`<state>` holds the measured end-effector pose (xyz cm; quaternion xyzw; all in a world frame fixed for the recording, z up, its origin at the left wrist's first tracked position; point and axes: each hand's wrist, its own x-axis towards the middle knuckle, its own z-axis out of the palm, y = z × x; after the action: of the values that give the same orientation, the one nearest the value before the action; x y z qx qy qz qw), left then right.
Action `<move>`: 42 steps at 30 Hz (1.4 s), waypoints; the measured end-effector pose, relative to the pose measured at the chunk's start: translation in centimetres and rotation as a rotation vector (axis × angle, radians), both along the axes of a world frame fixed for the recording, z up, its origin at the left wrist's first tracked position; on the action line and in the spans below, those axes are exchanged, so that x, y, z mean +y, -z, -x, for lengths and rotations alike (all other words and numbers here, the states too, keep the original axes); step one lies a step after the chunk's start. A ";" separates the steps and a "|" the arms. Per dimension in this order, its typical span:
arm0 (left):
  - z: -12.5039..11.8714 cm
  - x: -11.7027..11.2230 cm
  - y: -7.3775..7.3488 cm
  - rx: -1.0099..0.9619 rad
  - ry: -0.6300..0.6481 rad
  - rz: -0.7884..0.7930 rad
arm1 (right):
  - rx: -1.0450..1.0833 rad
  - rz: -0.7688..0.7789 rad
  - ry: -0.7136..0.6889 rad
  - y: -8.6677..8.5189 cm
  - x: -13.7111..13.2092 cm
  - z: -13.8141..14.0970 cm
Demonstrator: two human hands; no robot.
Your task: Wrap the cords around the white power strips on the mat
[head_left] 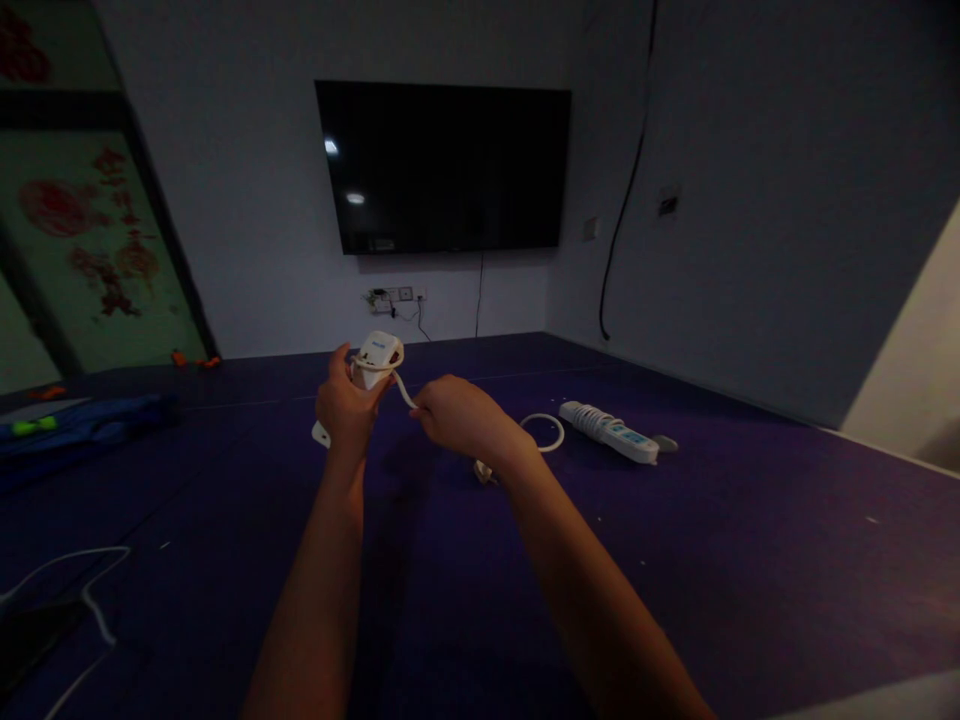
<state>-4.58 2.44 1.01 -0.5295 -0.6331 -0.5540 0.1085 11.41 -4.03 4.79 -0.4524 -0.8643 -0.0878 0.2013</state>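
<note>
My left hand (345, 405) is closed around a white power strip (379, 350), which is held tilted above the purple floor. One end of the strip rises past my fingers, and its other end shows below the hand. A white cord loops around the upper end and runs to my right hand (457, 412), whose fingers pinch it. Past my right wrist the cord curves in a loop (553, 420) on the floor. Its plug (484, 471) lies below my right hand. A second white power strip (619, 437), with its cord wound around it, rests farther right.
A dark television (450, 170) hangs on the far wall above several sockets (405, 294). A black cable (626, 200) dangles at the right wall. Blue cloth (97, 425) lies at left, and a white cable (94, 600) with a dark flat object (37, 635) is at lower left.
</note>
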 end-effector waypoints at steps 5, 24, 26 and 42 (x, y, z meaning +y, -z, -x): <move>0.0 0.4 0.2 0.050 0.100 0.045 | -0.013 -0.048 0.020 -0.1 -0.4 -0.2; -4.9 -3.4 -2.3 0.773 0.578 0.129 | 0.517 -0.224 -0.079 -0.1 3.9 -6.8; -5.1 -4.0 -2.5 0.804 0.590 0.103 | 0.615 -0.186 -0.125 0.4 4.7 -7.4; -6.3 -7.3 -3.5 0.778 0.808 0.165 | 0.995 0.237 -0.418 2.0 6.8 -8.3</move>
<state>1.76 -4.88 4.48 -0.9016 -0.3349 -0.2643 0.0712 19.76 2.82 2.75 -0.2778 -0.7403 0.2763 0.5463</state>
